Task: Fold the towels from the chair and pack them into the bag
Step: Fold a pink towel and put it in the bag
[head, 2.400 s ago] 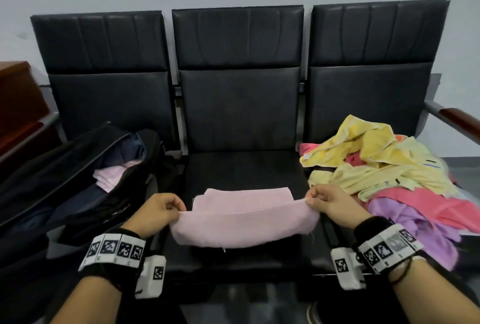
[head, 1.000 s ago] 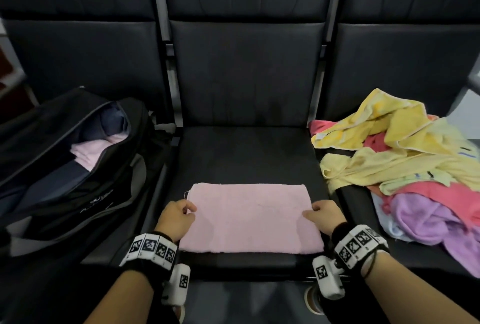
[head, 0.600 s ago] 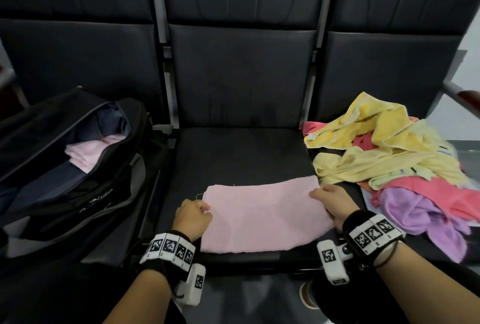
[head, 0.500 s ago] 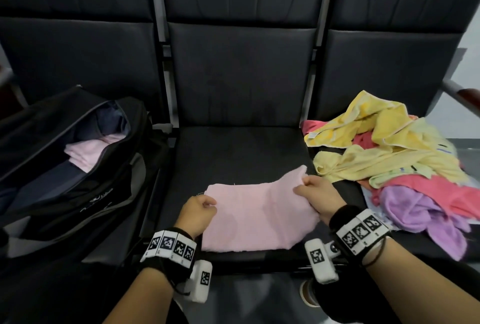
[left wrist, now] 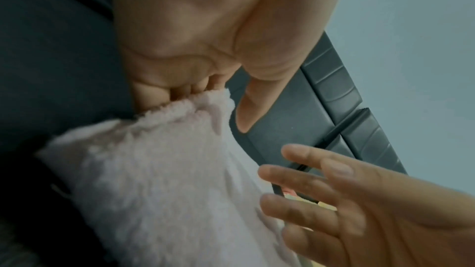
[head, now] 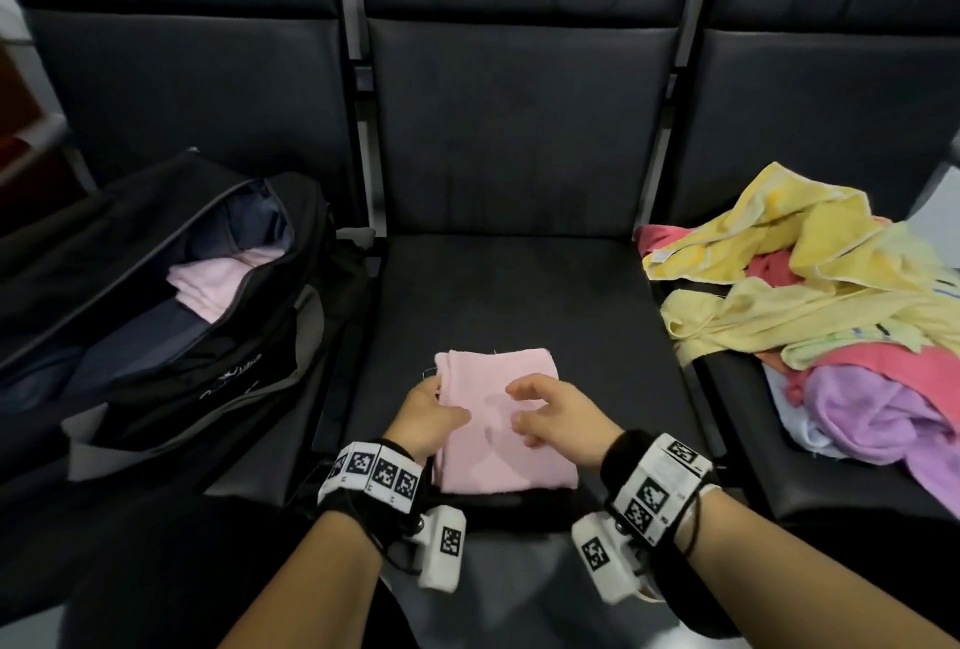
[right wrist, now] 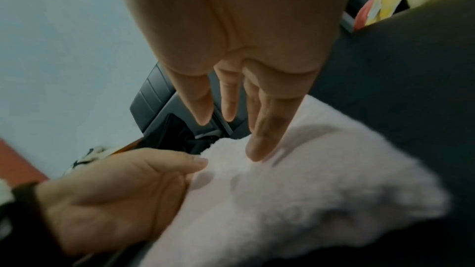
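The right side has come over and the pink towel (head: 501, 419) now lies doubled on the middle seat (head: 519, 284), long axis running away from us, left hand (head: 426, 419) pinching its left edge, right hand (head: 558, 419) loose above, bag (head: 208, 315) leftward.

Left hand (head: 423, 419) fingers hidden under pink towel (head: 498, 445); towel pile (head: 831, 326) cut off.

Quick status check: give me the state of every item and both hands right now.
Pink towel: folded small, flat on middle seat.
Left hand: holds the towel's left edge.
Right hand: fingers spread, over the towel, gripping nothing.
Black bag: unzipped, a folded pink towel inside.
Towel pile: unfolded, heaped on right seat.
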